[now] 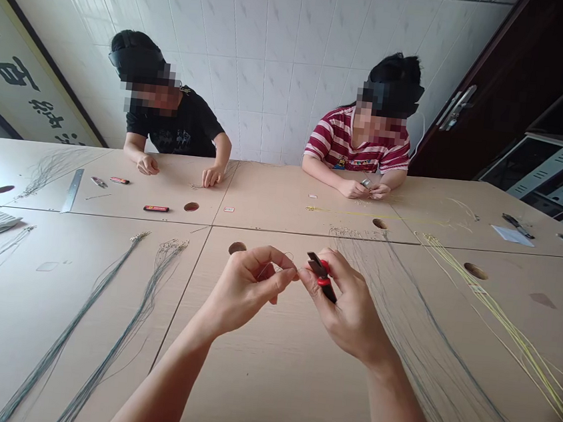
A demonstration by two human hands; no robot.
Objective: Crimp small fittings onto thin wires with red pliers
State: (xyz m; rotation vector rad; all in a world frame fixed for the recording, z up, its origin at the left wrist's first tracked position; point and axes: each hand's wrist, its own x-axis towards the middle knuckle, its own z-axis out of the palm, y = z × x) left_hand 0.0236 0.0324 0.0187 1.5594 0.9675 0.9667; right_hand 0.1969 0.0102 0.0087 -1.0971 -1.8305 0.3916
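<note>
Both my hands are raised over the middle of the table, their fingertips almost touching. My left hand point(252, 287) pinches a thin cord, of which a small loop shows above the fingers. In my right hand point(349, 305) rests a small pair of cutters point(322, 276) with red and black handles, its dark jaws pointing up and left. The right thumb and forefinger are pressed together near the cord; whatever sits between them is too small to make out.
Grey-green cord bundles point(102, 293) lie at left, with thin grey cords point(413, 346) and yellow cords point(511, 322) at right. Across the table point(263, 384) sit two people. A steel ruler point(72, 190), a red-black knife point(155, 209) and round table holes point(237, 248) lie beyond my hands.
</note>
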